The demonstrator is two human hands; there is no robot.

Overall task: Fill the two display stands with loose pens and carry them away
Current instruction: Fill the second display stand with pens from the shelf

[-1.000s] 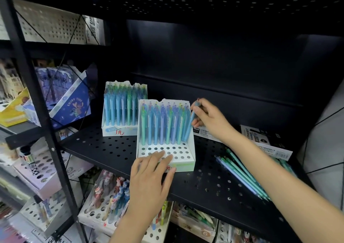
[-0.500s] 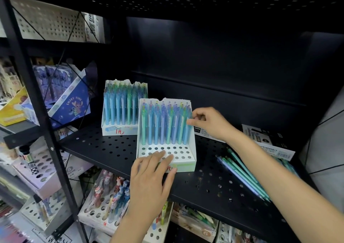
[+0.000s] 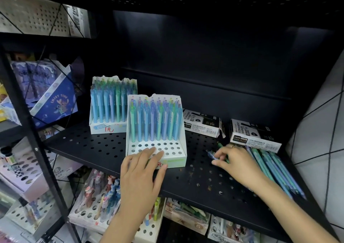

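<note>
Filling was maybe two-thirds done: left hand [image 3: 141, 170] lay flat on the front stand [image 3: 156, 129], right hand [image 3: 236, 162] pinched a loose pen [image 3: 211, 153], front holes empty.

Two bare forearms, no sleeves in view, thin ring [image 3: 233, 146] on a rt-hand finger

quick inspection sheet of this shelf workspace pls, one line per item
surface: black perforated shelf, its holes showing between the goods
job's things: front stand partly filled, front holes empty; rear stand looks full; loose pens lying at the right
clutter: two marker boxes behind the loose pens
grippers: left hand rests flat on the front stand; right hand pinches a pen on the shelf
cables: nothing seen
surroundings: stationery boxes on neighbouring shelves, more pen stands below
</note>
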